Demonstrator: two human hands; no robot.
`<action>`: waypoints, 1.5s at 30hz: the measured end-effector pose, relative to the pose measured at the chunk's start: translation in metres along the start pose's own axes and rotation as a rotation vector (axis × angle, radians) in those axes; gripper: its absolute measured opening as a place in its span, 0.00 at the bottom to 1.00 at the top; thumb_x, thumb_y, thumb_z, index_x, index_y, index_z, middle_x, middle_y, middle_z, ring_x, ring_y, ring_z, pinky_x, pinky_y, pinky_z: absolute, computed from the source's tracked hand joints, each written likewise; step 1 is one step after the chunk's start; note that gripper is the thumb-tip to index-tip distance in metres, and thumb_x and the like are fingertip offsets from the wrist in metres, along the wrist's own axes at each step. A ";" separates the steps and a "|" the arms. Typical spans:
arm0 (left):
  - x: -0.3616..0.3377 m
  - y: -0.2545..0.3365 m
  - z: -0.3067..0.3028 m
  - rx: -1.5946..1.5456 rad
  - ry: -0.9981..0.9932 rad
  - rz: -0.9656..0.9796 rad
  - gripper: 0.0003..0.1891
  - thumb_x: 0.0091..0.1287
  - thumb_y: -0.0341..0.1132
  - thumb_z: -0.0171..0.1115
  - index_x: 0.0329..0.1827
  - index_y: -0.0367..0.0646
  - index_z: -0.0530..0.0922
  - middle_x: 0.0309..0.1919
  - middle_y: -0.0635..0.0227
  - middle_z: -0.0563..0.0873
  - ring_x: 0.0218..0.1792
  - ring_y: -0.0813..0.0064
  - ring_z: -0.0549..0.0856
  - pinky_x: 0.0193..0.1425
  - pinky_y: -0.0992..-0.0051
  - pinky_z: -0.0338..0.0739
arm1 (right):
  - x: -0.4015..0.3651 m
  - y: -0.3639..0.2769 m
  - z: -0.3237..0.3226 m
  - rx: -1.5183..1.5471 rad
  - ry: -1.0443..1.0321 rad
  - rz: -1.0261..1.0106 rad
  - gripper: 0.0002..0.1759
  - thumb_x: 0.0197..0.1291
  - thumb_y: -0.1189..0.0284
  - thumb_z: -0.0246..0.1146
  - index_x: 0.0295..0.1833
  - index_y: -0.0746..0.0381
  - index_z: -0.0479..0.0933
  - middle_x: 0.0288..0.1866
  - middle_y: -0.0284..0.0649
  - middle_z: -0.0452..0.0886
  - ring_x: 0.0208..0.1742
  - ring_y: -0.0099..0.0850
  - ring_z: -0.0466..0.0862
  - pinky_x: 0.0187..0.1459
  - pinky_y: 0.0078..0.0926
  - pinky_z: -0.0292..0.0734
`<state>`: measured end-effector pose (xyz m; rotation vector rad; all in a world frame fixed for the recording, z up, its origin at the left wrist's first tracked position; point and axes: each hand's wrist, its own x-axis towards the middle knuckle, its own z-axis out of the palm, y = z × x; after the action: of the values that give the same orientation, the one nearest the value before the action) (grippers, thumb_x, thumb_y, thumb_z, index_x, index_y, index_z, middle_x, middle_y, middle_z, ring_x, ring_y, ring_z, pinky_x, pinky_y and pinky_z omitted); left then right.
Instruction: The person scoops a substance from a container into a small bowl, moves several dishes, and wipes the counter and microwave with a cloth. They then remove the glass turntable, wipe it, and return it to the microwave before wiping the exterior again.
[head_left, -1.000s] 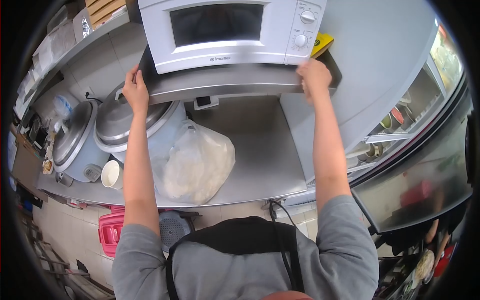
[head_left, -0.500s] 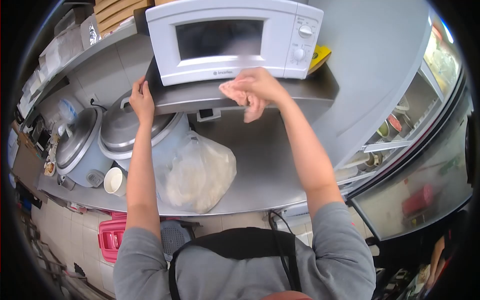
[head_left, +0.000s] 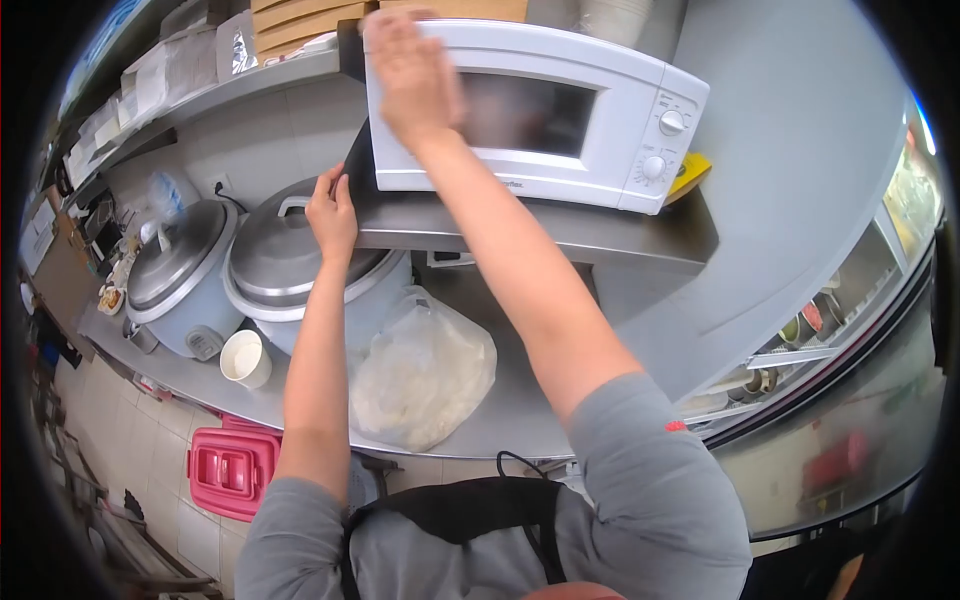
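A white microwave [head_left: 520, 190] sits on a steel shelf [head_left: 600, 235]. My right hand [head_left: 410, 85] lies over the upper left of its front, fingers extended upward and smeared by motion. The pink cloth cannot be made out clearly; my hand hides whatever is beneath it. Lower down, my left hand [head_left: 333, 215] is closed at the shelf's left edge, beside the microwave's lower left corner, thumb and fingers pinching that edge.
Two large lidded cookers [head_left: 290, 250] [head_left: 180, 260] stand at left, near a white cup [head_left: 245, 359]. A filled plastic bag [head_left: 425, 375] rests on the lower counter [head_left: 530, 430]. Brown boxes [head_left: 300, 25] are stacked above. A pink bin [head_left: 230, 470] is on the floor.
My right hand has moved up and left, from below the microwave onto its front. The pink cloth seen hanging from it is no longer clearly visible. The view has shifted; my left hand remains at the edge.
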<state>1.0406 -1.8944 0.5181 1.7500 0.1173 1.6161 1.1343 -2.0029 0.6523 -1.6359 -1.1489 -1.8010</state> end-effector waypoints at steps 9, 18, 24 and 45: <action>0.000 -0.006 0.002 -0.009 -0.014 0.025 0.10 0.65 0.28 0.56 0.47 0.36 0.79 0.38 0.55 0.85 0.39 0.66 0.86 0.43 0.73 0.77 | -0.040 0.112 -0.124 -0.137 -0.061 -0.098 0.30 0.47 0.78 0.55 0.61 0.58 0.71 0.67 0.37 0.68 0.71 0.36 0.61 0.68 0.41 0.55; 0.000 -0.003 0.003 0.024 0.020 -0.001 0.09 0.63 0.29 0.57 0.44 0.38 0.80 0.32 0.56 0.85 0.31 0.66 0.85 0.36 0.71 0.76 | -0.041 0.106 -0.124 -0.278 0.146 0.475 0.32 0.51 0.82 0.46 0.65 0.57 0.67 0.67 0.47 0.66 0.71 0.49 0.57 0.69 0.45 0.50; 0.001 -0.005 0.002 -0.014 0.020 0.034 0.09 0.64 0.29 0.57 0.44 0.38 0.80 0.32 0.56 0.85 0.31 0.62 0.85 0.36 0.71 0.76 | -0.024 -0.005 -0.022 0.170 -0.080 -0.089 0.30 0.44 0.87 0.50 0.58 0.63 0.73 0.63 0.44 0.70 0.70 0.38 0.61 0.70 0.43 0.47; 0.002 -0.012 0.003 -0.013 -0.029 0.026 0.10 0.64 0.29 0.57 0.46 0.37 0.79 0.39 0.54 0.85 0.42 0.64 0.86 0.46 0.71 0.77 | -0.179 0.184 -0.302 -0.601 -0.941 0.804 0.12 0.54 0.76 0.53 0.38 0.56 0.82 0.45 0.44 0.82 0.49 0.44 0.81 0.49 0.40 0.76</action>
<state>1.0483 -1.8858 0.5138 1.7715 0.0701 1.6057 1.1367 -2.3852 0.5462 -2.8819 -0.0531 -0.8397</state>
